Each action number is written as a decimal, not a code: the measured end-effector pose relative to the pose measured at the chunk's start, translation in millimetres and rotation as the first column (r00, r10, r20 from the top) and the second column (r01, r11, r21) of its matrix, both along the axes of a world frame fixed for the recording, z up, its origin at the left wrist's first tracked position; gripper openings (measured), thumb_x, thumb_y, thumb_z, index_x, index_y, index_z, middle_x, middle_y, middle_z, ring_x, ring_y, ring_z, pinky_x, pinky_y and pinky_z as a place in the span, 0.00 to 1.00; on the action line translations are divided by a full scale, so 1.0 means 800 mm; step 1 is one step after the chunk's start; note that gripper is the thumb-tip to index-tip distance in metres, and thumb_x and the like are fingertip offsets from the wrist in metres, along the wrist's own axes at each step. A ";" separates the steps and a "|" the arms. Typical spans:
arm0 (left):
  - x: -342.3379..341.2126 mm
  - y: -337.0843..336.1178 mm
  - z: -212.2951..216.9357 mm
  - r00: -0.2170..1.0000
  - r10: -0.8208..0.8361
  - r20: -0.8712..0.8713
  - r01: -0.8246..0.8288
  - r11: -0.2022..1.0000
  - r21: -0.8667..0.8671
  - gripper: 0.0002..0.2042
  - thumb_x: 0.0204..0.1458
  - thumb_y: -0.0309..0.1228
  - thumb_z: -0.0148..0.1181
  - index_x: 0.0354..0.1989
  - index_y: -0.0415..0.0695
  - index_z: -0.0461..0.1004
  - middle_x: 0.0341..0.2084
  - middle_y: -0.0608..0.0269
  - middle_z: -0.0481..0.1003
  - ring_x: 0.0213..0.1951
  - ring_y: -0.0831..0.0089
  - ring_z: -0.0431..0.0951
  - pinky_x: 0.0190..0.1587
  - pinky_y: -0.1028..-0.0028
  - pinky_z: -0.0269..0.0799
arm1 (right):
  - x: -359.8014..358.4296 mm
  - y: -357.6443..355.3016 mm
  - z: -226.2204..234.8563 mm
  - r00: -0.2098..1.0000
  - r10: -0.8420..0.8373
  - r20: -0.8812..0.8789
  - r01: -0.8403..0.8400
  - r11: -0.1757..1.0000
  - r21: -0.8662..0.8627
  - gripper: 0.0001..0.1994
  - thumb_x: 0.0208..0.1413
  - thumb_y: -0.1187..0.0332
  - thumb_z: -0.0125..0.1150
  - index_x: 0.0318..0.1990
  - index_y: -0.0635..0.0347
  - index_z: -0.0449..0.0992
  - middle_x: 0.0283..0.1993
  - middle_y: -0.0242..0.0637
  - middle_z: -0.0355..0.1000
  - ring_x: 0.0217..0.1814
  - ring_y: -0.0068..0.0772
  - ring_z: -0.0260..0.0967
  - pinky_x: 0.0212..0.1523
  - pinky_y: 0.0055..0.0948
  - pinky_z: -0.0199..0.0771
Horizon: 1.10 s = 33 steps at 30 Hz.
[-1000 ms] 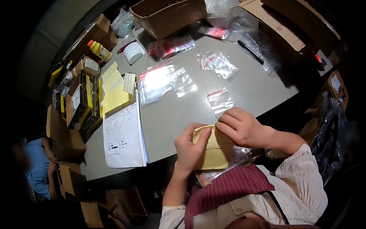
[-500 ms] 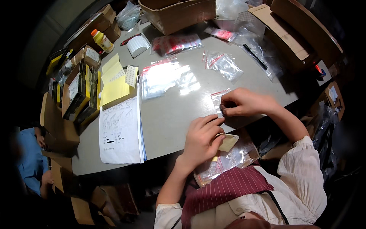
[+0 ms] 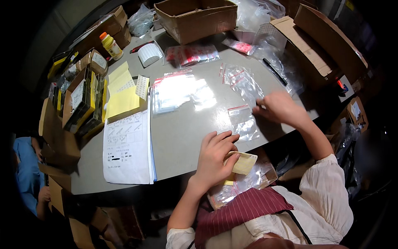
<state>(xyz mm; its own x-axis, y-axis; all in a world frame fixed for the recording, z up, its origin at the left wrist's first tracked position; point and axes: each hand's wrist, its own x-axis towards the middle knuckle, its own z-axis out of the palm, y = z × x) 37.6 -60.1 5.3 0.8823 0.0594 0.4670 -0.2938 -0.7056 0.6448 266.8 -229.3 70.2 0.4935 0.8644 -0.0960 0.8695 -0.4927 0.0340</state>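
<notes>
My left hand rests at the near edge of the grey table and holds a small yellow paper slip under its fingers. My right hand reaches out over the table, its fingertips on the edge of a small clear zip bag lying flat. A second clear zip bag lies just beyond it. In my lap, below the left hand, sits a clear packet of small parts.
A stack of clear bags lies mid-table, white printed sheets and yellow papers at the left. Cardboard boxes ring the far and right sides, with a black pen, a yellow bottle and a person in blue at far left.
My right hand let go of the yellow slip and moved out to the small zip bag on the table. My left hand lowered the slip to the table's near edge.
</notes>
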 end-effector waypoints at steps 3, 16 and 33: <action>-0.002 0.001 0.000 1.000 -0.004 -0.015 0.004 1.000 -0.002 0.05 0.51 0.29 0.67 0.33 0.42 0.79 0.51 0.59 0.81 0.61 0.59 0.75 0.67 0.54 0.60 | -0.029 -0.012 0.022 0.991 0.107 -0.086 -0.121 0.976 -0.182 0.21 0.63 0.48 0.61 0.37 0.59 0.83 0.24 0.50 0.75 0.31 0.58 0.76 0.33 0.50 0.75; -0.007 0.009 0.006 0.999 0.035 -0.031 -0.041 0.979 -0.200 0.07 0.51 0.30 0.68 0.35 0.40 0.80 0.52 0.54 0.81 0.59 0.53 0.76 0.67 0.55 0.62 | 0.045 0.042 -0.002 0.896 0.264 -0.357 -0.189 0.954 0.232 0.13 0.50 0.73 0.64 0.41 0.67 0.70 0.34 0.56 0.74 0.40 0.61 0.73 0.41 0.49 0.70; -0.022 -0.008 0.000 0.960 0.246 -0.136 -0.278 0.764 -0.583 0.06 0.58 0.26 0.68 0.40 0.38 0.82 0.30 0.59 0.84 0.33 0.75 0.83 0.37 0.75 0.77 | -0.066 0.004 0.032 0.763 0.471 -0.443 -0.310 0.868 0.387 0.13 0.53 0.71 0.66 0.45 0.64 0.73 0.43 0.49 0.74 0.46 0.52 0.74 0.47 0.43 0.75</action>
